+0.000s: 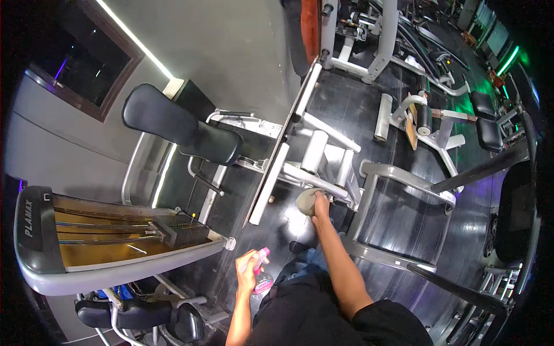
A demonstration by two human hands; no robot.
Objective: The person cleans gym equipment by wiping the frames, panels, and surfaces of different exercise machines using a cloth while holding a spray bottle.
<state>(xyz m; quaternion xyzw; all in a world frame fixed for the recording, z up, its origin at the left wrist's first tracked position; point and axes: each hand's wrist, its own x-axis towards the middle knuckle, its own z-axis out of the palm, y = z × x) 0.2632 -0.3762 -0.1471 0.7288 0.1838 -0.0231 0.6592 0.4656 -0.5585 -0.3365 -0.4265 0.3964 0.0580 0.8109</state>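
My left hand (246, 272) is wrapped round a clear spray bottle (264, 282) with a pink trigger head and a pink label, low in front of my body. Stretched forward, my right hand (321, 206) grips a greyish-beige cloth (307, 202). The cloth lies at the silver tube frame (314, 180) of a gym machine; whether it presses on the metal I cannot tell. The right fingers are partly hidden by the cloth. Just ahead of that hand stands a short, thick silver cylinder (314, 153) on the same frame.
At the left is a weight-stack machine (133, 245) marked PLAMAX, with a black padded seat (179, 127) beyond it. A wide silver frame (398, 170) stands close on my right. More machines stand farther right on the dark, shiny floor (352, 104).
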